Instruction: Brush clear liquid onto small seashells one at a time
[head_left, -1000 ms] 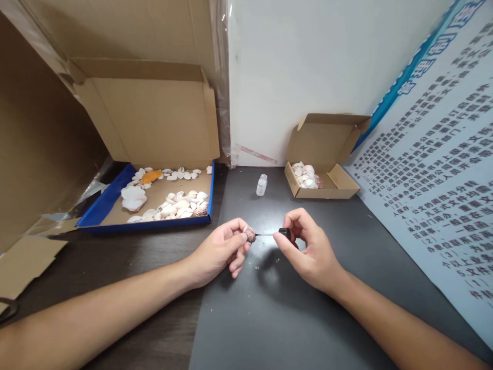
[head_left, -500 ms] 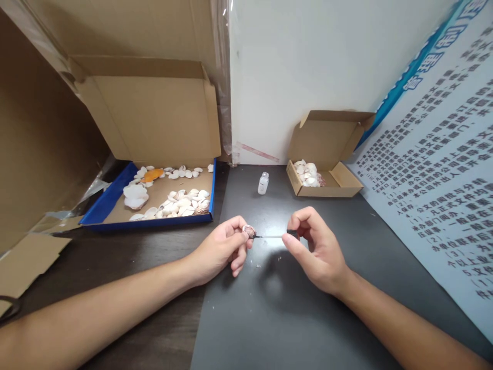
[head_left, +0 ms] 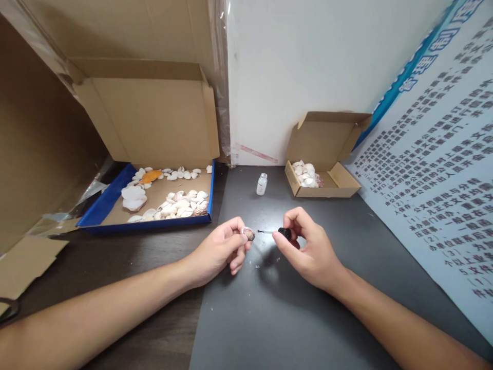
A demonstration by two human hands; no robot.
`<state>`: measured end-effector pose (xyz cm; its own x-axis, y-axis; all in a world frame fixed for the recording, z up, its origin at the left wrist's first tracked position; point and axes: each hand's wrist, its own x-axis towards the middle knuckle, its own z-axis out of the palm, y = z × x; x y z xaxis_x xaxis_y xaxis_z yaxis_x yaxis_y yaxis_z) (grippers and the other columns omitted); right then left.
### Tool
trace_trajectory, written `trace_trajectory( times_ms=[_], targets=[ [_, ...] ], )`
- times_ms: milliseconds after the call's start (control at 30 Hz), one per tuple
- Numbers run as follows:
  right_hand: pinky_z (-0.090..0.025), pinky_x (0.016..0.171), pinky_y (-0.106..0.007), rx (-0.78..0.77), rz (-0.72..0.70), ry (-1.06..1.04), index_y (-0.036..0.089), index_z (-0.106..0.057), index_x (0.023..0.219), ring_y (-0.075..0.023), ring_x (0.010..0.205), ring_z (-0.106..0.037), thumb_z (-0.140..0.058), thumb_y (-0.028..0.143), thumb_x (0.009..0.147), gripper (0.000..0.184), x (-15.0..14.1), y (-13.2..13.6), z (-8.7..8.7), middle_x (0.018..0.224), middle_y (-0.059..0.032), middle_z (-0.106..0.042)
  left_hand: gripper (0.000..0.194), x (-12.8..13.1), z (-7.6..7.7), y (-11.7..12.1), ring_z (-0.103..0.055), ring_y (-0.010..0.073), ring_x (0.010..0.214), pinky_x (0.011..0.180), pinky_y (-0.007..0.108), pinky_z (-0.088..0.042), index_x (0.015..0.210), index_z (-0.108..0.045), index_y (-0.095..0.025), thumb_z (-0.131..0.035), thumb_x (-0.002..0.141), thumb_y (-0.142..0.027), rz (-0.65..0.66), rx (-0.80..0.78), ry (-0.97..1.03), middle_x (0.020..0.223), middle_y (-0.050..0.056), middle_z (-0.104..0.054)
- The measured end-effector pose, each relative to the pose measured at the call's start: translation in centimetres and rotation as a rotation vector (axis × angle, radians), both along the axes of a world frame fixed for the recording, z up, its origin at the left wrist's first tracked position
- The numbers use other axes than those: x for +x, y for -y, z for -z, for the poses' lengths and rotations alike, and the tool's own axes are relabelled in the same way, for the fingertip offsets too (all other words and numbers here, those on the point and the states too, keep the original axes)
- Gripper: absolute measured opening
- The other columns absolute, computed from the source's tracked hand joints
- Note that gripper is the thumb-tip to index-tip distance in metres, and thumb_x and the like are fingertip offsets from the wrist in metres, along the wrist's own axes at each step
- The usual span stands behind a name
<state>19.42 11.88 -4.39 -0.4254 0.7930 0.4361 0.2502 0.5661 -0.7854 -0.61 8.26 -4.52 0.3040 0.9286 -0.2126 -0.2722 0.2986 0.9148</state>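
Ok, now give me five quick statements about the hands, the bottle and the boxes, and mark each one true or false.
1. The left hand holds a small shell. True.
2. The brush is in the left hand. False: the right hand holds the brush by its black cap.
3. The small bottle stands upright with no cap on it. True.
4. The orange shell lies in the cardboard box on the right. False: the orange shell is in the blue-sided box on the left.
5. The cardboard box on the right has its lid open. True.
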Motion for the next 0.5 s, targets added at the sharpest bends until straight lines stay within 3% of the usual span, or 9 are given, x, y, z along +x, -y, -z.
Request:
trace_trajectory(
  times_ms=[200, 367, 500],
  targets=[
    [-0.035, 0.053, -0.024, -0.011, -0.072, -0.055, 0.023, -0.042, 0.089, -0.0118, 0.056, -0.040, -0.056, 0.022, 0.090, 0.014, 0.33, 0.21, -0.02, 0.068, 0.0061, -0.040, 0.018, -0.07, 0.02, 0.02, -0.041, -0.0003, 0.034, 0.037, 0.013, -0.038, 0.082, -0.040, -0.018, -0.057, 0.085, -0.024, 0.019, 0.011, -0.004, 0.068, -0.008, -0.053],
    [-0.034, 0.050, -0.023, 0.030, -0.014, -0.028, 0.024, -0.039, 0.085, -0.0114, 0.054, -0.036, -0.057, 0.019, 0.087, 0.018, 0.28, 0.12, 0.07, 0.066, 0.0068, -0.036, 0.019, -0.08, 0.13, -0.01, -0.040, -0.0006, 0.034, 0.036, 0.014, -0.038, 0.080, -0.038, -0.018, -0.056, 0.085, -0.021, 0.013, 0.009, 0.002, 0.069, -0.009, -0.053],
    [-0.035, 0.051, -0.023, 0.006, -0.084, -0.065, 0.024, -0.040, 0.088, -0.0117, 0.055, -0.039, -0.055, 0.021, 0.089, 0.015, 0.22, 0.05, 0.09, 0.066, 0.0068, -0.039, 0.018, -0.07, 0.17, 0.00, -0.041, -0.0003, 0.034, 0.036, 0.014, -0.038, 0.080, -0.038, -0.018, -0.055, 0.085, -0.020, 0.016, 0.015, 0.010, 0.069, -0.009, -0.053]
  ],
)
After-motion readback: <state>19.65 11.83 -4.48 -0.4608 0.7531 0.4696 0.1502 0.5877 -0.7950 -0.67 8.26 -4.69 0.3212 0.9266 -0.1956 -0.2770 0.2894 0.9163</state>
